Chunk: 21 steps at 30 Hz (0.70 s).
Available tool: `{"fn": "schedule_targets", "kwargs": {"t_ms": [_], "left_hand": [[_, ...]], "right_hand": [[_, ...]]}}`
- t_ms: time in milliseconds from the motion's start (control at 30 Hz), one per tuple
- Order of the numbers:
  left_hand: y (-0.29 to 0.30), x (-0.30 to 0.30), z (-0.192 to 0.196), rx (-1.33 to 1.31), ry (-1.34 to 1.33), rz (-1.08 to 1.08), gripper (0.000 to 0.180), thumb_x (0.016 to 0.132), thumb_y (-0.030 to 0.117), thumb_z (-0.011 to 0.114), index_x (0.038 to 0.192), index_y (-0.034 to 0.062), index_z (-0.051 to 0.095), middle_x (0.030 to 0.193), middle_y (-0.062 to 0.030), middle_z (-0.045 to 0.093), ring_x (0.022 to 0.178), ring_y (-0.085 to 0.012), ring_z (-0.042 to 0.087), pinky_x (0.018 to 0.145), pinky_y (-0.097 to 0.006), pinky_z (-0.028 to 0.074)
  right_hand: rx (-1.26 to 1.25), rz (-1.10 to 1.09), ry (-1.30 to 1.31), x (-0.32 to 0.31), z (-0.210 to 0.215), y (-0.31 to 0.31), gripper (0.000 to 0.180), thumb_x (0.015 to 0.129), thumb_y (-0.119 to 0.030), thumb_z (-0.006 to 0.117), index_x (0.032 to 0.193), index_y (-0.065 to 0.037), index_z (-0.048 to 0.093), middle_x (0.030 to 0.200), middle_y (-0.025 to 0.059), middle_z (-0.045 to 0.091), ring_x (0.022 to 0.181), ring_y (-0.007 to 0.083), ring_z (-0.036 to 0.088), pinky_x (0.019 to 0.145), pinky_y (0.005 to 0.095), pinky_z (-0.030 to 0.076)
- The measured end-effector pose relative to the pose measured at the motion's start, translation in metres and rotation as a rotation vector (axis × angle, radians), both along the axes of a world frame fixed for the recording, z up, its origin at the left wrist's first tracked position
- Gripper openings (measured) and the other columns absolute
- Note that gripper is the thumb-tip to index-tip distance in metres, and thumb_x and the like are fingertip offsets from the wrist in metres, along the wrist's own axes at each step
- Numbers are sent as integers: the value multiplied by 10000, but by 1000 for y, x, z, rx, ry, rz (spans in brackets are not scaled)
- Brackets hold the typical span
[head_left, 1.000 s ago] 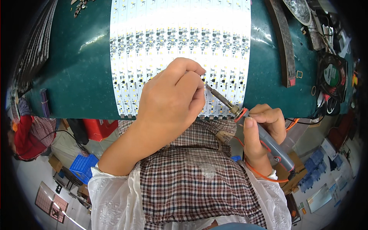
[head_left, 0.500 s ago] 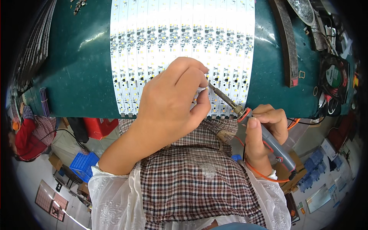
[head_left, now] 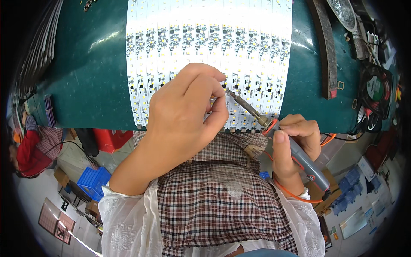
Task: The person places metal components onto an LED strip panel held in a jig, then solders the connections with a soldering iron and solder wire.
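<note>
A white panel of side-by-side LED circuit board strips lies on the green table, dotted with small yellow LEDs and dark chips. Over its near part is my left hand, fingers curled and closed in a pinch. Whatever the fingertips hold is hidden or too small to make out. My right hand grips the grey handle of a soldering iron off the table's near edge. The iron's metal tip points up and left, close to my left fingertips and at or just above the strips; contact cannot be told.
Right of the panel lie a long dark bar, a black fan and cables. Stacked strips stand at the far left of the green table. Below are a red bin and a blue crate. Another person is at left.
The LED panel has shifted slightly to the right. My left hand and the iron's tip have moved a little to the left. The right hand keeps its grip on the iron.
</note>
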State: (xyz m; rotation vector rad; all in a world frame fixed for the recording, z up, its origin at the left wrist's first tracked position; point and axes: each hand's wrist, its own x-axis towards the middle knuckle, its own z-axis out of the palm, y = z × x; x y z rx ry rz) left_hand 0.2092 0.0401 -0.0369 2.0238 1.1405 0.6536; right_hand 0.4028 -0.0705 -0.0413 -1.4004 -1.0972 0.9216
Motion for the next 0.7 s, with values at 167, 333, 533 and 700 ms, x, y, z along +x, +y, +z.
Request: {"fn": "schedule_targets", "kwargs": {"t_ms": [167,333,533,700], "left_hand": [[0,-1,-2,34,-7,-33,196,735,-55,719,834,31,573,999,-81,652,608,-175,658,516,-286,526],[-2,-1,-4,-2,-6,-10,170,741,-87,726,836,26,642,1037,-64,665,627,-76,564,558,-224,486],[0,-1,-4,2,-15,-25,166,747,-82,727,835,31,644,1030,-65,661,621,-80,558,559,-224,485],[0,-1,-4,8,8,-34,162,748,-77,728,833,32,642,1030,-65,654,618,-86,558,560,-226,487]], "right_hand": [[-13,5,-21,-1,0,0,239,827,36,736,951,-21,539,806,112,641,636,73,551,527,209,405],[-14,8,-9,-1,-2,-1,240,828,33,737,953,-19,538,811,116,642,627,71,550,519,208,404],[-3,39,-18,0,0,-2,237,833,43,724,958,-6,529,811,136,641,636,78,565,520,206,415],[-26,22,23,-2,2,-1,227,835,51,714,951,-3,527,806,143,637,639,83,570,524,206,420]]}}
